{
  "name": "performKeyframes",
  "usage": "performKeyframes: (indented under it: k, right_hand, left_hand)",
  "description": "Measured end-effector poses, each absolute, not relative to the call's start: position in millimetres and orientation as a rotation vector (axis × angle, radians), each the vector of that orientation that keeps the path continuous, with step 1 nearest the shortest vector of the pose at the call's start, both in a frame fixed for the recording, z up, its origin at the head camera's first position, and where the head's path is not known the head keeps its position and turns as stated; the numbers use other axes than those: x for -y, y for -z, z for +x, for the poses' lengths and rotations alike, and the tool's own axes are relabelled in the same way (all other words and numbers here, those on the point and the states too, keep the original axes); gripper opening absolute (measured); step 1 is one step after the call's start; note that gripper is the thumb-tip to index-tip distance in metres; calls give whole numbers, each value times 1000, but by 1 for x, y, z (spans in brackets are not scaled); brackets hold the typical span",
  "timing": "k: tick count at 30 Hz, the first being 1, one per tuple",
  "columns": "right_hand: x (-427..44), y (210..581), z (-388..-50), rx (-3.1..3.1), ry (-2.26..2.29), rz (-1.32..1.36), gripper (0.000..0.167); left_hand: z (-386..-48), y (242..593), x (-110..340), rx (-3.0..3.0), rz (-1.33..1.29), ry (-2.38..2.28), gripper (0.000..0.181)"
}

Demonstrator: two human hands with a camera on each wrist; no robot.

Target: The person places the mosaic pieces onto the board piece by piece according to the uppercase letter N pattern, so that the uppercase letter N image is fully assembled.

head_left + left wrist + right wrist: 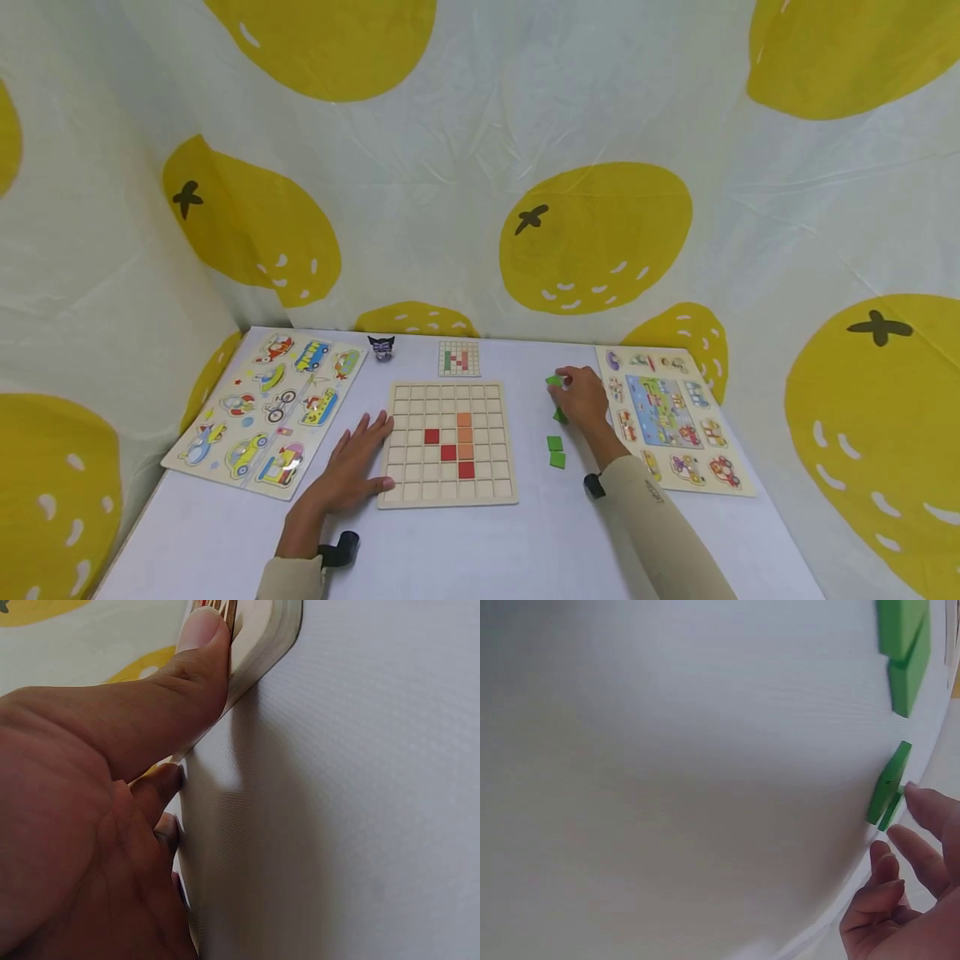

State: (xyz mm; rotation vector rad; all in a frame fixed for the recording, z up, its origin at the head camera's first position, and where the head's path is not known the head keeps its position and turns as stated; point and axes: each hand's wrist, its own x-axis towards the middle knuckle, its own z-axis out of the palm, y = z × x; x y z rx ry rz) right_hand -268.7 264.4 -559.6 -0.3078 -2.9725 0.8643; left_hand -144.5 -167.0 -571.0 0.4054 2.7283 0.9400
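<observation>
A wooden grid board [420, 492] holds red tiles [432, 437] and a column of orange tiles [465, 435]. At its left edge rests my left hand [351, 467], fingers spread, thumb on the lower left rim; the left wrist view shows the thumb [191, 667] against the board's corner [262, 645]. Right of the board, my right hand [583, 402] pinches a green tile [553, 380] by its edges between thumb and index finger. Another green tile [558, 414] lies partly under that hand, and two more [554, 443] lie nearer. The right wrist view shows green tiles [889, 784] beside the fingertips.
A small pattern card [459, 358] and a dark figurine [382, 347] stand behind the board. A vehicle puzzle [255, 408] lies at the left, another picture puzzle [675, 417] at the right, beside the right forearm. A lemon-print cloth [450, 208] hangs behind the table.
</observation>
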Motion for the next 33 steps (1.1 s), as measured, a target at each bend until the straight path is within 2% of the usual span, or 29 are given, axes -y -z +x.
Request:
performKeyframes:
  k: [5, 15, 24, 33]
  right_hand:
    - [-263, 553, -269, 3000, -868, -296, 31]
    - [-257, 545, -260, 2984, -872, -251, 18]
    - [-234, 535, -244, 2917, -910, -128, 18]
    - [-191, 535, -222, 2882, -982, 5, 17]
  left_hand:
    - [-144, 569, 166, -2731, 412, -940, 105]
    - [-143, 566, 166, -2738, 406, -921, 104]
    - [-144, 568, 168, -2733, 408, -922, 105]
    - [-143, 568, 166, -2737, 413, -924, 103]
